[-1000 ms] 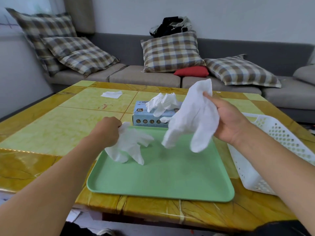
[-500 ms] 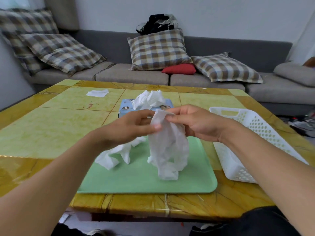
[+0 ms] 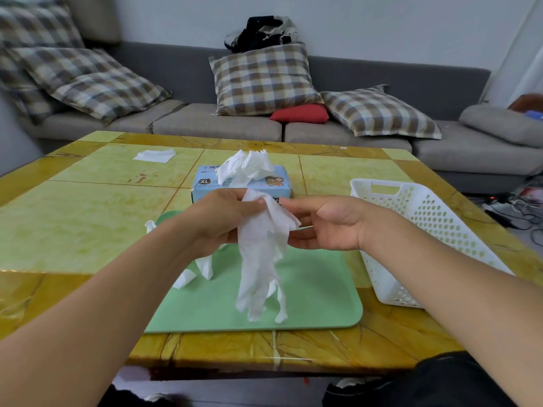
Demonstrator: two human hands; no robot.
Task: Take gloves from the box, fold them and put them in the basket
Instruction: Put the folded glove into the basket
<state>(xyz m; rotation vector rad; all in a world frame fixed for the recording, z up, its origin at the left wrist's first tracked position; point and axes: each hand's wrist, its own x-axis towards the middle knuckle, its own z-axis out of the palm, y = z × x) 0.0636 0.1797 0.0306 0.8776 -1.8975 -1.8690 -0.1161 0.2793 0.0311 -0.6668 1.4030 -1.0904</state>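
Two hands over green tray (image 3: 308,292). Left hand (image 3: 217,221) pinches white glove (image 3: 261,259) at cuff, glove hanging fingers-down above tray. Right hand (image 3: 326,224) just beside it, fingers loose, gripping nothing. 2nd glove (image 3: 202,265) partly hidden under left wrist. Glove box (image 3: 241,183) behind on desk (image 3: 73,224), basket (image 3: 426,230) to right.
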